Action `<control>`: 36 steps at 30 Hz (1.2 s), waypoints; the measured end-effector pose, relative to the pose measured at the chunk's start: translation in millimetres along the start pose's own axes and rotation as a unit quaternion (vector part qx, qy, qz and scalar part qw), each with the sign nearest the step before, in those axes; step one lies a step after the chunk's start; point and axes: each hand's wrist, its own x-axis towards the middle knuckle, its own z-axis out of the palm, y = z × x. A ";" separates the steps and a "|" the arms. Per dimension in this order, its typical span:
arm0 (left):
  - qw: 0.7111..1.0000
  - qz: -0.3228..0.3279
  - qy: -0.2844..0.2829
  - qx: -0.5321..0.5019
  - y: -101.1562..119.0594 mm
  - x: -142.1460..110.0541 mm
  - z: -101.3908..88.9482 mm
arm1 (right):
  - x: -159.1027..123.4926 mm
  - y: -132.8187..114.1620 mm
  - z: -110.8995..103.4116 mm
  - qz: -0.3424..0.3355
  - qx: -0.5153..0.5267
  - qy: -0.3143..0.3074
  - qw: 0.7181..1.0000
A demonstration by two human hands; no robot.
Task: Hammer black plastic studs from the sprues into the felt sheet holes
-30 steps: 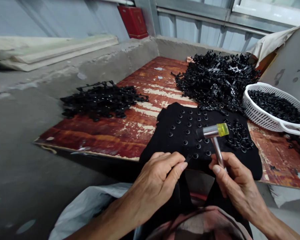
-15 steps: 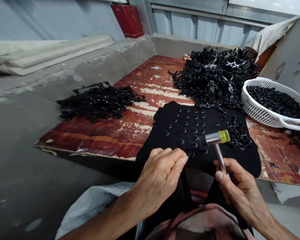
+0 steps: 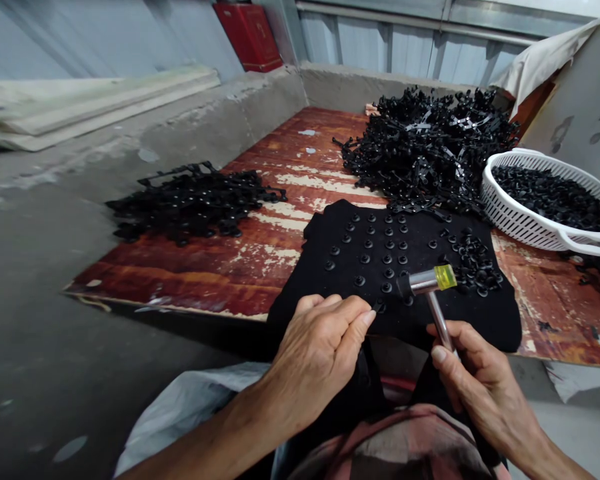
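The left hand (image 3: 317, 353) pinches a small black stud (image 3: 379, 305) between closed fingers (image 3: 364, 319), at the near side of a black cloth (image 3: 460, 327); the right hand (image 3: 483, 380) is closed round the steel handle (image 3: 439, 321) of a small hammer (image 3: 423, 283), whose metal head has a yellow face and hangs just beside the pinched stud. Rows of fitted studs (image 3: 375, 260) dot the cloth, and a loose heap of studs (image 3: 475, 267) lies on it further right; the cloth lies on a weathered red wooden table (image 3: 200, 280), with its near edge hanging over the side.

The likeliest harm is a mistimed or off-line blow, since the hammer works so near the left fingertips; a bruised finger or a skidding stud could follow. The cloth looks unfixed, so a knock might shift it and spoil the row spacing; the loose studs could also scatter.

Black plastic runners (image 3: 425, 147) and a white perforated basket (image 3: 520, 227) of black fasteners (image 3: 550, 197) sit beyond; a red box (image 3: 247, 37) hangs on the wall, with no brand, label or legible writing anywhere.
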 end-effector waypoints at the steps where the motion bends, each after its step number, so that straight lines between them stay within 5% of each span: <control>1: 1.000 0.000 0.001 -0.001 -0.3 -0.4 0.1 | 0.0 0.1 -0.6 0.000 -0.001 0.000 1.000; 14: 0.998 -0.039 -0.025 -0.052 -1.4 4.1 -6.3 | -16.0 15.4 -10.6 0.082 0.132 0.017 0.988; 28: 0.998 -0.036 -0.027 -0.033 1.6 3.0 -7.9 | -17.8 21.3 -9.2 0.087 0.128 0.006 0.988; 31: 0.999 -0.023 -0.023 -0.018 0.2 2.1 -5.2 | -16.4 18.1 -9.6 0.045 0.052 0.021 0.997; 36: 0.999 0.034 0.001 0.027 -2.6 -0.2 -1.2 | -11.6 -0.4 -11.1 -0.124 -0.136 0.036 0.982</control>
